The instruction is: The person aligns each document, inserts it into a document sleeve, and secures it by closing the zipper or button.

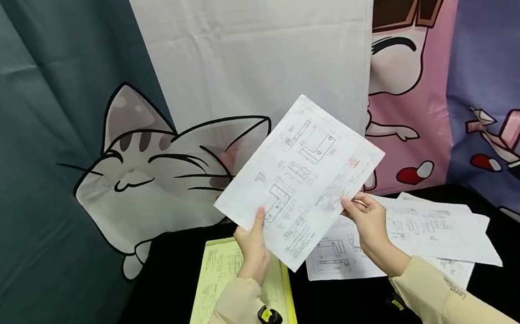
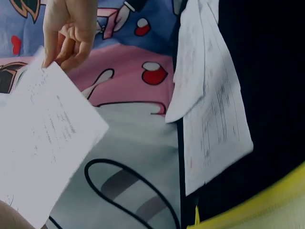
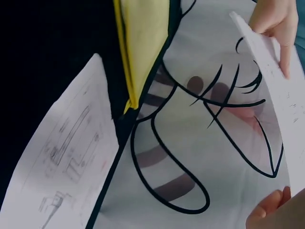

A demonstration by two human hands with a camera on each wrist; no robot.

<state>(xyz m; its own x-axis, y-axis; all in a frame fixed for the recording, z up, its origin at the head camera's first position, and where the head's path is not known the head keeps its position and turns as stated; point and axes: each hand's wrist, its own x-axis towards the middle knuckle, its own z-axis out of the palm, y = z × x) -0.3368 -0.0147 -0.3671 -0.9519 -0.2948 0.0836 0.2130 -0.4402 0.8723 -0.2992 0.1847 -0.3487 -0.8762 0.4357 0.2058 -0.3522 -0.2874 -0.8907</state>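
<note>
Both hands hold up a white sheet printed with technical drawings [image 1: 300, 178], tilted above the table. My left hand [image 1: 254, 247] grips its lower left edge, thumb on the printed face. At the lower right edge, my right hand [image 1: 368, 221] pinches it between thumb and fingers. In the left wrist view the right hand [image 2: 71, 31] pinches one corner of the sheet [image 2: 52, 129]. The right wrist view shows the left hand [image 3: 276, 31] on the far end of the sheet [image 3: 286, 105].
Beneath the left forearm lies a yellow folder [image 1: 283, 315] with a drawing sheet visible in it. Several loose drawing sheets [image 1: 442, 230] overlap on the black tablecloth [image 1: 339, 318] at the right. A printed cartoon curtain [image 1: 261, 33] hangs behind the table.
</note>
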